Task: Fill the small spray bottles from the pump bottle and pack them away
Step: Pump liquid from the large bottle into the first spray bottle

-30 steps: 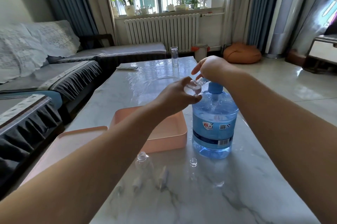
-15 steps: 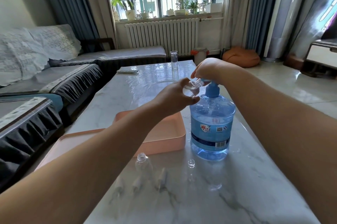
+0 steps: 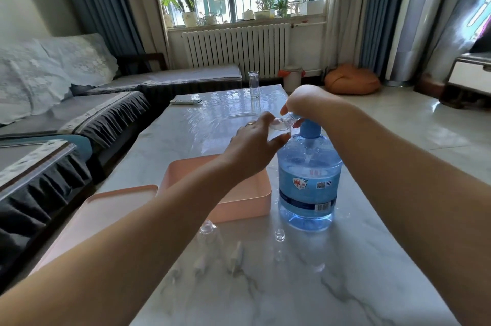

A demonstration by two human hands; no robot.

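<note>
Your left hand (image 3: pixel 255 145) holds a small clear spray bottle (image 3: pixel 279 126); your right hand (image 3: pixel 305 100) presses the blue pump bottle (image 3: pixel 309 179) (its fingers hidden) on the grey-veined marble worktop (image 3: pixel 292 286), with a grey sofa (image 3: pixel 79 102) to the left.

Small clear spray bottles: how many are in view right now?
2. One small spray bottle is held in the left hand at the pump bottle spout. Another open bottle lies on the table near the pink tray. Others may be hidden behind the arms.

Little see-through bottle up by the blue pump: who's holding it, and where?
The left hand grips the small clear plastic spray bottle round its body. The right hand rests on the blue pump head.
</note>
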